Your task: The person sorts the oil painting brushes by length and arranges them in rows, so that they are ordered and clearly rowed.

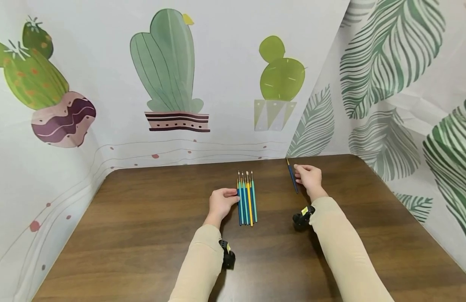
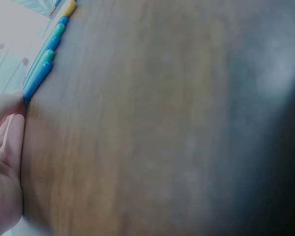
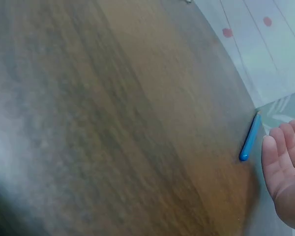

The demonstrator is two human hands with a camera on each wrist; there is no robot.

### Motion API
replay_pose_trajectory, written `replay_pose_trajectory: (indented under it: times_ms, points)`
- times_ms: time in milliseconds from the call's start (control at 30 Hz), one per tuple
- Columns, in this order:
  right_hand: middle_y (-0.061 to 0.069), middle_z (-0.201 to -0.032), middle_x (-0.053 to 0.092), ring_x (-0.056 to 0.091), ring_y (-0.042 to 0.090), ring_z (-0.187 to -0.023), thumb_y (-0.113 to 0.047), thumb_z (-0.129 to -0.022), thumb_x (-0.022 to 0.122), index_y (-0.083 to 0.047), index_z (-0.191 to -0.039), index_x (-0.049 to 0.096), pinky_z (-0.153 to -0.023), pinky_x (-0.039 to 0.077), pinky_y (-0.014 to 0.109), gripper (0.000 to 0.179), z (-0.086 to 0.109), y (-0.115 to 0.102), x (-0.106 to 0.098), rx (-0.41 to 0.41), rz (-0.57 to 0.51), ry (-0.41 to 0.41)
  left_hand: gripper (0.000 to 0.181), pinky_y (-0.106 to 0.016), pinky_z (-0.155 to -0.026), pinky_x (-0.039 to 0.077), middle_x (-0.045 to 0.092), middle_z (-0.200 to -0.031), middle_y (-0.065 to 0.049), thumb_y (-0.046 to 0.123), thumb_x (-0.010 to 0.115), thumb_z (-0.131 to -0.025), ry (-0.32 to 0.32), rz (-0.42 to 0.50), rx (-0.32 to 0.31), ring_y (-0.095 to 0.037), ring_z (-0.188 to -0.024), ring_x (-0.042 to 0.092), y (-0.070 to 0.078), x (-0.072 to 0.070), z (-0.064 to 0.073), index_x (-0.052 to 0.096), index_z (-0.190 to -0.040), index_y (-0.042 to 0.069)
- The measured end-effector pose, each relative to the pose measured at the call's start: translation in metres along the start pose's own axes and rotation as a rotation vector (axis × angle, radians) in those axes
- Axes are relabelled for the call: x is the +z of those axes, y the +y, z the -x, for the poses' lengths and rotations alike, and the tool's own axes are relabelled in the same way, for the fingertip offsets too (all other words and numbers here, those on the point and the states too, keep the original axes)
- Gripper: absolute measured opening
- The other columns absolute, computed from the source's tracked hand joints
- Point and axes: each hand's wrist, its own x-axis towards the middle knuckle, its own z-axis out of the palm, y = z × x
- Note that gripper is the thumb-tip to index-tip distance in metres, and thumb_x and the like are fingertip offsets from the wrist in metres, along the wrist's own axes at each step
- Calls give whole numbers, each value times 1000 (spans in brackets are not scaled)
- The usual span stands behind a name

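Observation:
Several paintbrushes (image 1: pixel 240 207) with turquoise and dark blue handles lie side by side mid-table, bristles toward the wall. One yellow paintbrush (image 1: pixel 250 203) is among them, its end sticking out nearest me. My left hand (image 1: pixel 220 202) rests at the left edge of this row, fingers extended, fingertips right at the outermost blue handle (image 2: pixel 38 81). Farther right, a single dark blue paintbrush (image 1: pixel 292 177) lies at a slant near the table's back edge. Just right of it is my right hand (image 1: pixel 309 176), fingers loosely bent and apart from the handle in the right wrist view.
The brown wooden table (image 1: pixel 150 226) meets a white wall cloth (image 1: pixel 225 84) printed with cacti at its back edge. A leaf-printed cloth (image 1: pixel 391 92) hangs on the right. A black wrist camera (image 1: pixel 227 254) sits on my left sleeve, another camera (image 1: pixel 302 219) on my right.

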Motion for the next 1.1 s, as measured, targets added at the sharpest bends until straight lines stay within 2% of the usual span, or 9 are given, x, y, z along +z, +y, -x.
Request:
replay_pose_trajectory:
  times_ms: [100, 167, 400, 567, 767, 1100]
  points:
    - [13, -98, 68, 63, 5, -70, -25, -89, 63, 5, -116, 60, -59, 55, 20, 40, 2, -2, -1, -17, 2, -17, 25, -35, -86, 54, 73, -101, -9, 11, 75, -80, 4, -3, -10, -21, -96, 69, -1, 1, 0, 72, -104, 6]
    - [15, -100, 67, 64, 6, -71, -25, -90, 63, 5, -115, 60, -59, 55, 20, 39, 4, -3, -2, -25, 4, -23, 25, -35, -86, 54, 73, -101, -9, 11, 75, -80, 3, -8, -10, -21, -96, 69, -2, 1, 0, 72, -104, 6]
    - [7, -87, 69, 64, 6, -70, -23, -91, 61, 8, -114, 60, -57, 54, 20, 39, 17, -5, -2, -71, 43, -84, 25, -36, -87, 53, 73, -102, -10, 11, 74, -81, 1, -2, -10, -22, -97, 68, -4, 1, 2, 71, -105, 5]
    - [9, -89, 69, 61, 2, -66, -23, -92, 59, 8, -113, 61, -56, 54, 19, 38, 27, -7, 5, -100, 78, -148, 25, -36, -86, 54, 72, -102, -10, 10, 74, -81, 4, 5, -11, -22, -97, 69, -3, -2, 5, 71, -105, 5]
    - [7, -83, 68, 62, 4, -65, -21, -91, 60, 10, -111, 61, -55, 53, 19, 37, 37, -8, 12, -113, 68, -176, 25, -36, -86, 53, 72, -102, -11, 11, 73, -81, 1, 6, -12, -22, -98, 68, -3, -3, 7, 71, -105, 4]
    - [10, -91, 71, 64, 3, -69, -23, -93, 57, 11, -114, 60, -59, 55, 21, 40, 48, -13, 19, -129, 64, -233, 24, -36, -86, 54, 72, -102, -11, 10, 73, -81, 9, 4, 20, -23, -97, 68, 3, -2, 7, 71, -104, 3]
